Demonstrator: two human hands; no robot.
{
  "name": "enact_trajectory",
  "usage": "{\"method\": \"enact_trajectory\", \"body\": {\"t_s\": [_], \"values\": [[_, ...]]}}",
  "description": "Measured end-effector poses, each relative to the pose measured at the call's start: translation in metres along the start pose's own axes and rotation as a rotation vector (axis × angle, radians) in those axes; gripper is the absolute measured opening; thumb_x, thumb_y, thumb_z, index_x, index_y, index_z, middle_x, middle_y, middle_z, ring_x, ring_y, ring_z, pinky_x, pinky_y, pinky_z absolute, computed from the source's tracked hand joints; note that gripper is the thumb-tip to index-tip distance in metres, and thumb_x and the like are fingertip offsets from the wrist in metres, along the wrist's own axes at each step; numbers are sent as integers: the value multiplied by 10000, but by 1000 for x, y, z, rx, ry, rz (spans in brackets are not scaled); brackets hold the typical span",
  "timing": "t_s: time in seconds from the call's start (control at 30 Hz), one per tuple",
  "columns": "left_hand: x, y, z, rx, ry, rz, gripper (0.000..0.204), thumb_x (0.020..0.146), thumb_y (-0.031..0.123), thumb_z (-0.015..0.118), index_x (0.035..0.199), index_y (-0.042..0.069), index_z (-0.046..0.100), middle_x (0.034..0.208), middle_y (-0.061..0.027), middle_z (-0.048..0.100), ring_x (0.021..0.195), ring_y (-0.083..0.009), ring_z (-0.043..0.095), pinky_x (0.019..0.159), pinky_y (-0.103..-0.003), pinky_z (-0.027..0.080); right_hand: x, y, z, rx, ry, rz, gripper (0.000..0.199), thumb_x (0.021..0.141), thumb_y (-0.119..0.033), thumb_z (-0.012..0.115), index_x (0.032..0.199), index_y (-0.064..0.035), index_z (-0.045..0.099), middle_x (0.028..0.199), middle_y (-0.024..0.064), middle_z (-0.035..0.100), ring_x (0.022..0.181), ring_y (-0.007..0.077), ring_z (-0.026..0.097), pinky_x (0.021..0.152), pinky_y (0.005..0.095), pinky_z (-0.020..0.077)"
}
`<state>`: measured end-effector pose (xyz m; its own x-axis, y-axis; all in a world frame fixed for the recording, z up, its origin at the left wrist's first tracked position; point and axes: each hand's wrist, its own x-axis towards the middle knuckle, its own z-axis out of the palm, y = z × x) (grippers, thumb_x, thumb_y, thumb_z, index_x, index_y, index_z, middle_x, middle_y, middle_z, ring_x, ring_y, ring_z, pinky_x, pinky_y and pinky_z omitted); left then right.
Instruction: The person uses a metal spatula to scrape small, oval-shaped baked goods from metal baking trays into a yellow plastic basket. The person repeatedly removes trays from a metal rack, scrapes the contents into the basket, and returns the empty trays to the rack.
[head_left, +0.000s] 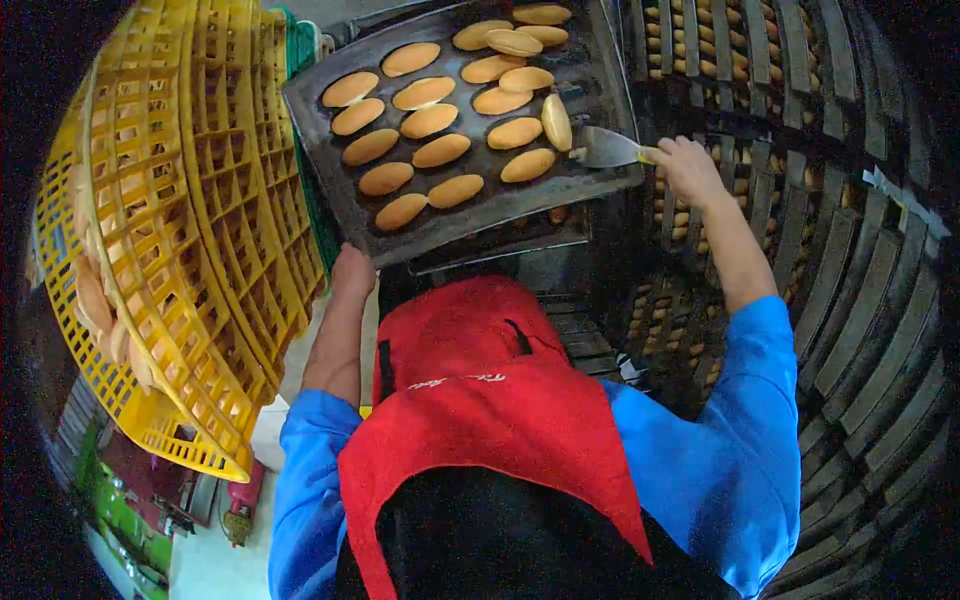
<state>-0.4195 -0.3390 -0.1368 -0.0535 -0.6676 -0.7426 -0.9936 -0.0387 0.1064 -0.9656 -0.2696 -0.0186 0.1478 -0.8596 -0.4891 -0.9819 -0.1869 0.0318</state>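
Observation:
A dark baking tray [598, 95] lies in front of me, bearing several oval golden bread rolls [442, 151] in uneven rows. Some at the far right of the tray are out of line and overlap others. My right hand [688, 170] is closed round the handle of a metal scraper [608, 149], whose flat blade is over the tray's right part. Close to the blade's tip, one roll [556, 123] is turned lengthwise. At the tray's near left corner, my left hand [353, 270] grips the edge; its fingertips are hidden.
Yellow plastic crates [215, 200] stand at my left, with rolls [95, 300] showing in one. Along the right side is a dark rack [800, 200] with many trays of rolls. Another tray [500, 247] sits below the first. A red cylinder [243, 497] stands on the floor at lower left.

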Motion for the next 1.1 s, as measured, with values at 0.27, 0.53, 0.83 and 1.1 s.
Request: {"method": "enact_trajectory", "body": {"t_s": [0.27, 0.53, 0.83, 1.1], "values": [[-2, 4, -4, -5, -5, -36, 354, 830, 167, 537, 1056, -95, 461, 1002, -307, 591, 969, -418, 585, 844, -450, 468, 47, -165, 40, 219, 303, 255, 310, 788, -108, 525, 1096, -108, 557, 846, 96, 554, 668, 276, 610, 535, 418, 514], [-3, 3, -9, 10, 25, -20, 390, 835, 199, 548, 1081, -89, 458, 1004, -299, 594, 975, -413, 580, 841, -451, 464, 116, -205, -10, 297, 251, 441, 243, 820, -141, 493, 1045, -96, 572, 902, 151, 605, 785, 290, 640, 610, 415, 539], [-27, -17, 13, -249, 150, 118, 326, 849, 261, 573, 1021, -16, 555, 950, -261, 609, 914, -419, 579, 793, -487, 446, 10, -113, 8, 49, 64, -39, 382, 770, -46, 519, 1091, -237, 600, 899, 54, 571, 877, 264, 568, 718, 405, 484], [-8, -23, 21, -311, 155, 127, 241, 834, 208, 582, 960, 3, 587, 894, -254, 616, 881, -427, 582, 773, -493, 453, 113, -309, 15, 350, 304, 495, 301, 778, -159, 564, 1074, -110, 552, 859, 112, 572, 727, 291, 612, 593, 407, 523]]}}
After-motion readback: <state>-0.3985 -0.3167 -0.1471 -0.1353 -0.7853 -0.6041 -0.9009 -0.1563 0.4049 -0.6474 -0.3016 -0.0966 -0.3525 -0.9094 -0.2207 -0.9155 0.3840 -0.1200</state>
